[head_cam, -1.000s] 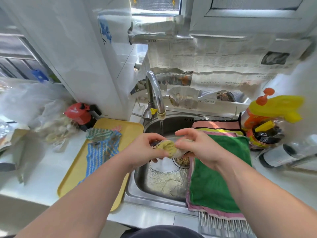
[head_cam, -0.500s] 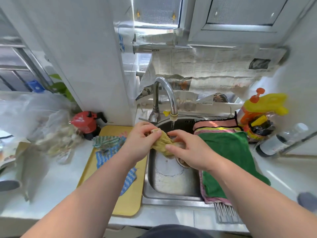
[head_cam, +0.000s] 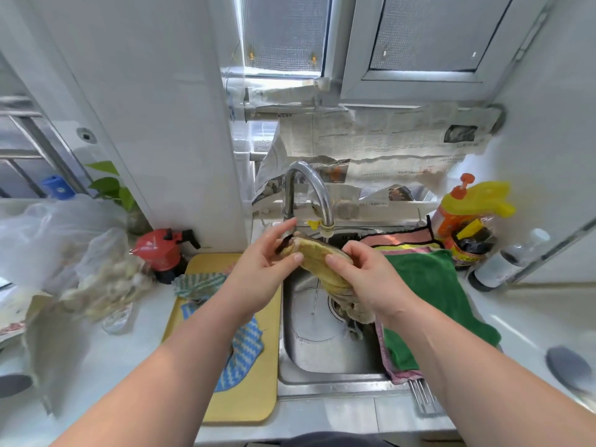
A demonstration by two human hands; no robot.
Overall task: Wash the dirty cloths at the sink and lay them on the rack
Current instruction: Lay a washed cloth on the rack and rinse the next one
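- Nearest, the metal rack point(head_cam: 422, 398) shows its bare rods at the sink's front right corner.
- A stack of cloths lies on the rack along the sink's right side: a green cloth point(head_cam: 432, 285) on top, with pink cloths point(head_cam: 400, 372) showing at the edges beneath.
- Left of the sink, a yellow tray point(head_cam: 254, 391) sits on the white counter point(head_cam: 106, 359). It carries a blue-and-white cloth point(head_cam: 245, 350) and, further back, a green striped cloth point(head_cam: 200, 282).
- Both forearms reach across the steel sink point(head_cam: 322, 343) and hide part of the tray and the stack.
- The yellow cloth point(head_cam: 317, 259) is held above the basin, just below the spout, with its lower end hanging toward the drain.
- The left hand point(head_cam: 264, 262) has its grip pinching the cloth's upper end.
- The right hand point(head_cam: 371, 279) has its grip wrapped round the cloth lower down, thumb on top.
- The curved faucet point(head_cam: 309, 185) rises directly behind the hands.
- Back left stand a red moka pot point(head_cam: 161, 250), a crumpled plastic bag point(head_cam: 48, 233) and a leafy plant point(head_cam: 113, 185).
- Back right are a yellow-and-orange pump bottle point(head_cam: 464, 208), a dark jar point(head_cam: 471, 246) and a clear bottle point(head_cam: 506, 262).
- Newspaper point(head_cam: 387, 137) covers the wall behind the sink, below a window point(head_cam: 283, 30) with frosted panes.
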